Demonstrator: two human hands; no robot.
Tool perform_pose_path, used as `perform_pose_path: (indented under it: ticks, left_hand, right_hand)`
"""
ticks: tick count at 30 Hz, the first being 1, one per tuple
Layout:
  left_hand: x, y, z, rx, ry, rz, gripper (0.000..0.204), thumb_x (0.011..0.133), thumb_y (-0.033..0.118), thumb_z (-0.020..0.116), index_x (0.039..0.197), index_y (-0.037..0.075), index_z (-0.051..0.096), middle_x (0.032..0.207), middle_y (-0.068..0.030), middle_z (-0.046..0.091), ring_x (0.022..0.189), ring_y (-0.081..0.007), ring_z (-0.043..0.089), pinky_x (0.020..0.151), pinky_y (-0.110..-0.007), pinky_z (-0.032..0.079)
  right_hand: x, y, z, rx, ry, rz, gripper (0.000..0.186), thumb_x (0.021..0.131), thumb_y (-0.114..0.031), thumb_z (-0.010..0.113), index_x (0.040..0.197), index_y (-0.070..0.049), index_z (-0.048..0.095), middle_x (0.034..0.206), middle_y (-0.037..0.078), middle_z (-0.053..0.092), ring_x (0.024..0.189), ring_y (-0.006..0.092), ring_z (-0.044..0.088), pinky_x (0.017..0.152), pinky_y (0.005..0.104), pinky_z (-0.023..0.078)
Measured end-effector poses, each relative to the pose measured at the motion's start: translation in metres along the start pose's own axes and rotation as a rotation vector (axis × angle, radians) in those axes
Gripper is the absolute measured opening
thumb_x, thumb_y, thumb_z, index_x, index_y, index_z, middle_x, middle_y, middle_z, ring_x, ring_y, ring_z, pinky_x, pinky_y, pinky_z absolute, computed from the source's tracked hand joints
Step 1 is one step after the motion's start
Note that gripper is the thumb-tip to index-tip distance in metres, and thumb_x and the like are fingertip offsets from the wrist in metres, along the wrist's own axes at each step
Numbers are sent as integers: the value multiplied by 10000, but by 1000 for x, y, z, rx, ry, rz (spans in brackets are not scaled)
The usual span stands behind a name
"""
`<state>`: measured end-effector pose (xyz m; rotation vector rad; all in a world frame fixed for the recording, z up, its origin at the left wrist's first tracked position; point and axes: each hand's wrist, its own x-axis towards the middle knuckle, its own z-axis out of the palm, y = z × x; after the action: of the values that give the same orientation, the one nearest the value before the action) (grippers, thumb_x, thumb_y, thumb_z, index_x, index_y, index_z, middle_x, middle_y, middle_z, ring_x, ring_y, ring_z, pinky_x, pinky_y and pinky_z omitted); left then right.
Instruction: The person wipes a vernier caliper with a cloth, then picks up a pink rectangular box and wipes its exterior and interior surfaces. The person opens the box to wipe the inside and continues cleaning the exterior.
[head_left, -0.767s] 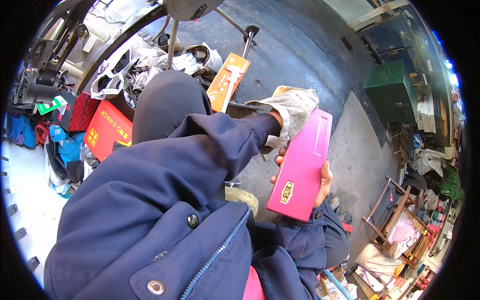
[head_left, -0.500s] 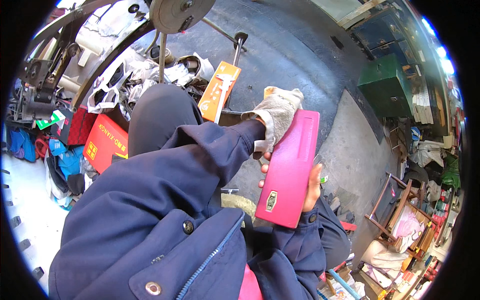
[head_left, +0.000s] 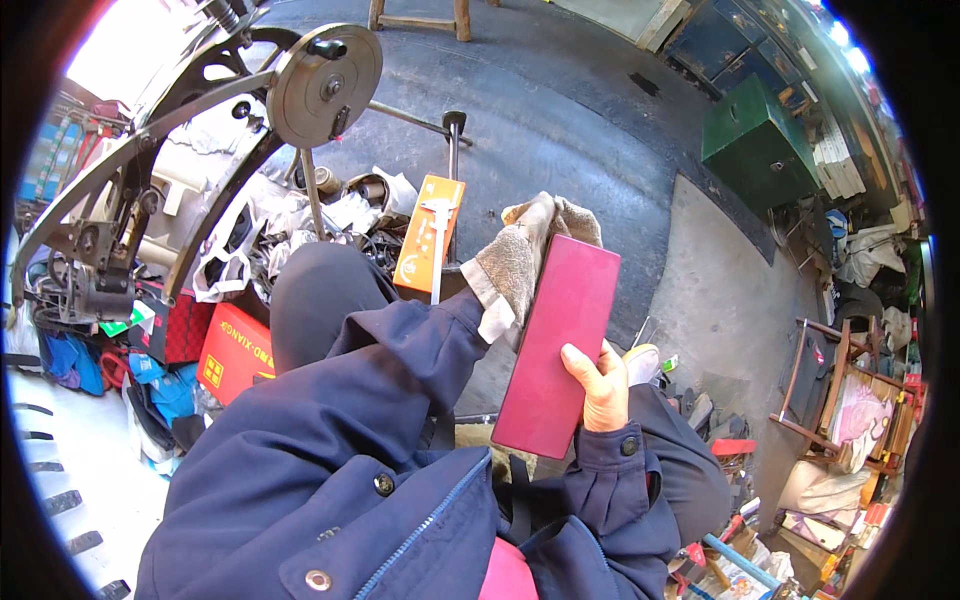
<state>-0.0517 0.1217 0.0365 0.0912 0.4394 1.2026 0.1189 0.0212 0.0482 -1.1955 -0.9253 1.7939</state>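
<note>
My right hand (head_left: 603,388) grips a long magenta case (head_left: 560,345), tilted, its plain face toward me. The thumb presses on that face; the other fingers are partly behind it. A beige towelling cloth (head_left: 515,255) with a pale hem bunches at the end of my left sleeve. It covers my left hand, which holds it against the upper left edge of the case; those fingers are hidden. Beyond my left knee, a caliper (head_left: 438,240) lies on an orange box (head_left: 415,255).
At the left stands a black metal machine with a round handwheel (head_left: 325,85). Beneath it are bags of scraps and a red box (head_left: 235,355). A green metal box (head_left: 757,145) stands at the far right. A folding chair (head_left: 835,395) and clutter line the right side.
The magenta case has been turned over: its metal clasp and grooved face no longer show. The cloth has shifted slightly left and the right thumb now lies across the face. The view has shifted.
</note>
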Motion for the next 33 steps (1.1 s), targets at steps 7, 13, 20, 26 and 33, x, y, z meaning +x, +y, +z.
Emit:
perform_pose_path:
  ticks: [7, 13, 20, 26, 33]
  left_hand:
    - [5, -16, -18, 460, 1, 76, 308, 1065, 339, 457, 1055, 103, 654, 1016, -44, 674, 891, -140, 633, 820, -304, 516]
    - [23, -9, -26, 2030, 24, 598, 209, 925, 176, 518, 1061, 112, 662, 1043, -87, 651, 973, -257, 626, 882, -376, 482]
    - [-45, -47, 5, 2131, -87, 1083, 336, 935, 179, 518, 1241, 96, 628, 1211, -106, 656, 1094, -243, 624, 988, -360, 455]
    - [-83, -99, 45, 2784, -269, 1175, 369, 963, 128, 448, 1296, 106, 606, 1254, -51, 627, 1075, -192, 615, 935, -350, 506]
    - [-16, -74, -18, 2260, -392, 651, 416, 974, 147, 442, 1372, 63, 531, 1341, -62, 581, 1194, -171, 556, 1028, -316, 434]
  right_hand:
    - [-5, 7, 8, 260, 33, 42, 412, 1002, -227, 565, 1345, -2, 524, 1181, 93, 647, 1022, 194, 640, 941, 335, 491]
    - [-13, 5, 10, 610, -225, 168, 721, 1009, -617, 380, 1409, -22, 451, 1265, 199, 603, 1040, 344, 654, 933, 484, 524]
    - [5, 11, 9, 577, 59, -10, 635, 1054, -516, 388, 1452, -23, 431, 1414, 152, 530, 1248, 293, 546, 1056, 437, 451]
    - [16, -7, -40, 698, -187, -52, 662, 1051, -517, 383, 1469, -5, 407, 1466, 159, 480, 1329, 318, 488, 1134, 445, 386]
    - [7, 37, -18, 753, -203, -130, 592, 1070, -465, 352, 1467, -30, 416, 1419, 157, 527, 1263, 336, 544, 1082, 440, 443]
